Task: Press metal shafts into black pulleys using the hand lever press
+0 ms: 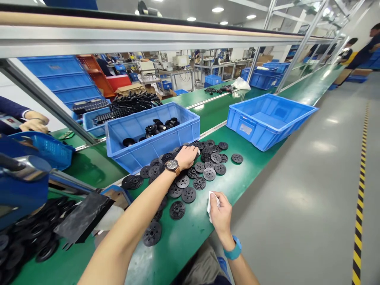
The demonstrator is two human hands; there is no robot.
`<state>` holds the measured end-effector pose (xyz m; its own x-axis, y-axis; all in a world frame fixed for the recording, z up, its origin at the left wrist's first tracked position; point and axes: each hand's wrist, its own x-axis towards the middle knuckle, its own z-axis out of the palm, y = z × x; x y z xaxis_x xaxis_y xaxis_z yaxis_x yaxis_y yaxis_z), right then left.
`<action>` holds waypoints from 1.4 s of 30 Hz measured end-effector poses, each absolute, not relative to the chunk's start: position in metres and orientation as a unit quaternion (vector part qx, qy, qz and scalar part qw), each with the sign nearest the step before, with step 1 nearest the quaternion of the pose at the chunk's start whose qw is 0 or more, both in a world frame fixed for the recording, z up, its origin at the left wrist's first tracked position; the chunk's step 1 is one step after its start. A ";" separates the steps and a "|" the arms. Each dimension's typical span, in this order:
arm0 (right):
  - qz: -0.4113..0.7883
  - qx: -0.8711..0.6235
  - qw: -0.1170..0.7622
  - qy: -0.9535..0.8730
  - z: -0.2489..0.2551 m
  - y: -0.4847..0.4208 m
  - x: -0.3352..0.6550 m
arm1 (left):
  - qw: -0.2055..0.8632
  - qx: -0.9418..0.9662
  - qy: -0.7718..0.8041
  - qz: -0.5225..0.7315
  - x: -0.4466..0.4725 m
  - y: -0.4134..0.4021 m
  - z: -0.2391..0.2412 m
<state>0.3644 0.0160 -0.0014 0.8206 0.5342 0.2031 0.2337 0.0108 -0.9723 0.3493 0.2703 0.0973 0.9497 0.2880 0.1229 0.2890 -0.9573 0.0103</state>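
Note:
My left hand, with a watch on its wrist, reaches to the back of a spread of round black plastic discs on the green bench. Its fingers are curled down among them, and what they grip is hidden. Near the bench's front edge, my right hand pinches a crumpled white wipe between thumb and fingers. A single black disc lies apart on the right. Several discs have holes and ribs; some overlap each other.
Behind the discs stands a blue crate with black parts inside. Another blue crate sits on the right. Black rings are heaped at lower left by a blue machine. A co-worker's hands show at far left.

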 end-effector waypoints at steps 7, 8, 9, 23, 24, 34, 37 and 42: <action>0.199 -0.639 0.717 -0.197 0.004 0.015 0.370 | -0.097 -0.950 -0.215 -0.207 0.260 0.184 0.088; 0.217 -0.626 0.726 -0.185 0.007 0.016 0.370 | -0.150 -0.935 -0.218 -0.237 0.244 0.169 0.082; 0.236 -0.612 0.734 -0.174 0.012 0.016 0.367 | -0.189 -0.921 -0.227 -0.255 0.228 0.153 0.076; 0.454 -0.518 0.674 -0.268 0.045 0.017 0.273 | -0.559 -0.653 -0.322 -0.397 0.156 0.064 0.042; 0.448 -0.528 0.664 -0.283 0.044 0.015 0.271 | -0.589 -0.624 -0.313 -0.406 0.156 0.061 0.039; 0.221 -0.570 0.552 -0.567 0.039 0.017 0.263 | -0.574 -0.577 -0.431 -0.390 0.149 0.021 -0.001; 0.226 -0.535 0.552 -0.599 0.039 0.018 0.263 | -0.582 -0.568 -0.439 -0.382 0.145 0.020 0.002; 0.264 -0.547 0.565 -0.559 0.040 0.022 0.268 | -0.561 -0.574 -0.466 -0.373 0.140 0.019 0.010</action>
